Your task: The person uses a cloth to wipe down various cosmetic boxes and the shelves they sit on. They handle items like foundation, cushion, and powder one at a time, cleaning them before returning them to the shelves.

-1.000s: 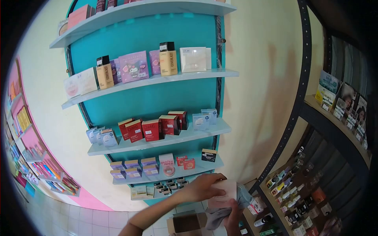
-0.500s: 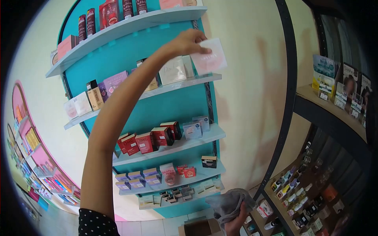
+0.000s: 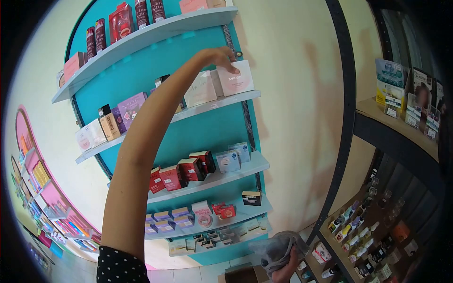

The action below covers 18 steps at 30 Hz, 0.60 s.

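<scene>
Dotted sleeve (image 3: 121,265) nearest, on the left arm. Right hand (image 3: 288,268) low, fingers closed round a bunched grey cloth (image 3: 275,252). Left hand (image 3: 218,56) reached up, fingers gripping a white-and-pink box (image 3: 238,84) by its upper edge, thumb on the front. That box was at the right end of a pale shelf (image 3: 207,108), just beside white boxes (image 3: 200,90). Red boxes (image 3: 172,179) stood one shelf lower. Pink-backed shelving (image 3: 55,194) lay farthest off, at left.
</scene>
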Available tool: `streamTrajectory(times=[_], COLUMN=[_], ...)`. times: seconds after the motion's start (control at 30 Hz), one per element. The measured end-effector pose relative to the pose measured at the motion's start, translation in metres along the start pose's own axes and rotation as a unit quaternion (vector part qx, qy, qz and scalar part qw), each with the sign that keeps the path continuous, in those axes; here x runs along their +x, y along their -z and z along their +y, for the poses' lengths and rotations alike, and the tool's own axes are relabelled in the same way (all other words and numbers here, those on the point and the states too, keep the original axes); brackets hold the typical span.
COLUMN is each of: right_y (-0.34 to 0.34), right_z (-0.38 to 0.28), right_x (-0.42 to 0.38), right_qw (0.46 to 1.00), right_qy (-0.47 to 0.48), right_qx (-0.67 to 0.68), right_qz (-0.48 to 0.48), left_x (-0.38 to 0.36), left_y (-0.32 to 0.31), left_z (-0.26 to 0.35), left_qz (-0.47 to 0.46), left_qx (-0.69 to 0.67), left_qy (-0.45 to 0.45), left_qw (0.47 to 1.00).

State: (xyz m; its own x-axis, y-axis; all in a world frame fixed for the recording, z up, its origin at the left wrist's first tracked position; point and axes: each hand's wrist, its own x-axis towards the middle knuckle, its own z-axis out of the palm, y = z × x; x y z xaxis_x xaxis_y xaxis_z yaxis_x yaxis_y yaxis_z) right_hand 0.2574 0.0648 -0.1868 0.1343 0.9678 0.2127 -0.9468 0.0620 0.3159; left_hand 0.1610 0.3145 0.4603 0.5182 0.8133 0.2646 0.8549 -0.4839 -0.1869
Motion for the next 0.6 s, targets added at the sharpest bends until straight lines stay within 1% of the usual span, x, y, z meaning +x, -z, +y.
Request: streamTrajectory(times=[0.03, 0.07, 0.1, 0.13, 0.2, 0.27, 0.33, 0.4, 0.43, 0.5, 0.53, 0.6], right_y=[-0.119, -0.173, -0.177, -0.179, -0.18, -0.181, -0.18, -0.18, -0.183, -0.185, -0.185, -0.175], right_z=[0.029, 0.043, 0.045, 0.046, 0.048, 0.048, 0.05, 0.051, 0.052, 0.051, 0.048, 0.041], right_x=[0.014, 0.015, 0.017, 0.018, 0.02, 0.022, 0.025, 0.027, 0.028, 0.03, 0.03, 0.032], right_qw=[0.974, 0.898, 0.898, 0.905, 0.913, 0.915, 0.912, 0.91, 0.909, 0.908, 0.911, 0.914], right_qy=[0.063, 0.121, 0.119, 0.11, 0.101, 0.085, 0.092, 0.1, 0.103, 0.106, 0.09, 0.074], right_qx=[-0.197, -0.384, -0.385, -0.369, -0.352, -0.345, -0.35, -0.355, -0.36, -0.366, -0.37, -0.374], right_qz=[0.091, 0.175, 0.175, 0.178, 0.18, 0.193, 0.191, 0.19, 0.181, 0.172, 0.156, 0.139], left_x=[0.001, 0.002, 0.002, 0.001, -0.002, -0.007, -0.002, 0.006, 0.009, 0.01, 0.008, 0.004], left_y=[0.001, 0.002, 0.004, 0.004, 0.008, 0.01, 0.01, 0.016, 0.02, 0.025, 0.026, 0.025], left_z=[0.0, 0.001, 0.002, 0.002, 0.005, 0.011, 0.005, -0.006, -0.011, -0.016, -0.015, -0.014], left_qz=[-0.002, -0.022, -0.041, -0.042, -0.068, -0.055, -0.043, -0.085, -0.085, -0.108, -0.108, -0.14], left_qx=[0.0, -0.002, -0.004, -0.004, 0.01, 0.027, 0.043, -0.14, -0.14, -0.044, -0.044, 0.022], left_qy=[0.002, -0.002, -0.005, -0.003, -0.028, -0.024, -0.021, 0.009, 0.009, 0.077, 0.077, 0.117], left_qw=[1.0, 1.0, 0.999, 0.999, 0.997, 0.998, 0.998, 0.986, 0.986, 0.99, 0.99, 0.983])
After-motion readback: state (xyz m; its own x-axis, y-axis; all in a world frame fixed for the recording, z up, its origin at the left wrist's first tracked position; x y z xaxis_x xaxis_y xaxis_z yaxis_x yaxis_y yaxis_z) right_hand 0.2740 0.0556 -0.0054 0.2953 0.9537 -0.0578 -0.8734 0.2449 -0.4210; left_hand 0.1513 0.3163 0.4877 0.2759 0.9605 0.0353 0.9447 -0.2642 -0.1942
